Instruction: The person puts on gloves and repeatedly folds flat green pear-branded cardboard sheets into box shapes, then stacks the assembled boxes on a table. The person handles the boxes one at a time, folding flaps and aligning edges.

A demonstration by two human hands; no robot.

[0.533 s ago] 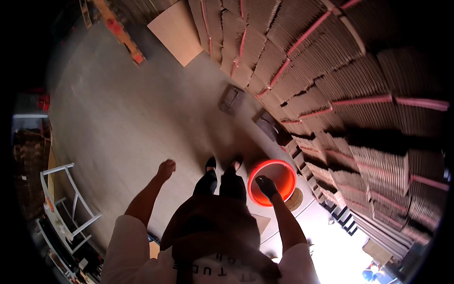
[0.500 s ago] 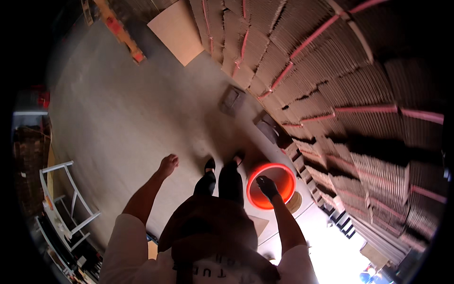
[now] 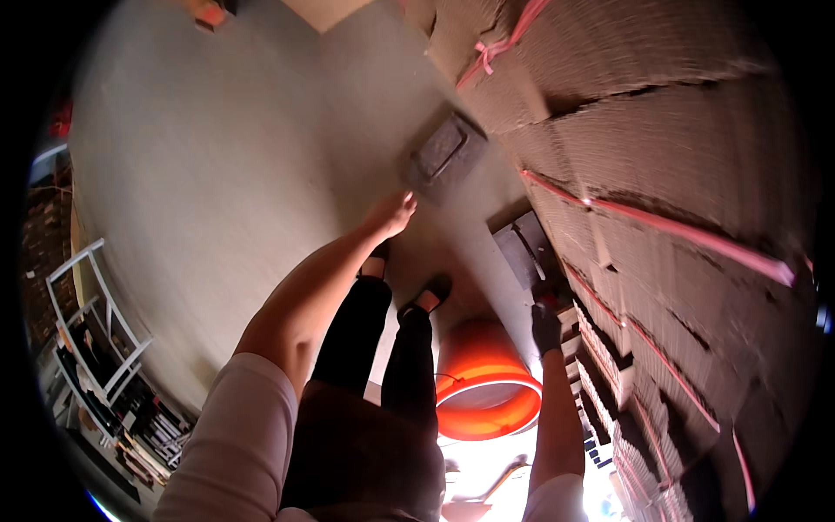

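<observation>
My left hand (image 3: 393,215), bare and with its fingers curled in, is above the floor just short of a dark grey rectangular block (image 3: 448,157). It appears apart from the block, with nothing visible in it. Wearing a dark glove, my right hand (image 3: 546,326) reaches down beside the stack wall, below a second grey block (image 3: 522,252) with a ridge across its top. Its fingers are too dark to make out. An orange bucket (image 3: 487,352) stands between my right leg and right forearm, its mouth facing me.
Tall stacks of brown corrugated sheets (image 3: 678,165), tied with pink straps (image 3: 678,233), rise along the right. A white metal frame (image 3: 104,322) stands at the far left. Brown board (image 3: 326,10) lies at the top edge, and grey floor (image 3: 217,174) spreads ahead and left.
I have bent lower, so the blocks and stacks look larger. My right hand has left the bucket's mouth and moved right, towards the stacks. My left hand has moved forward, nearer the grey block.
</observation>
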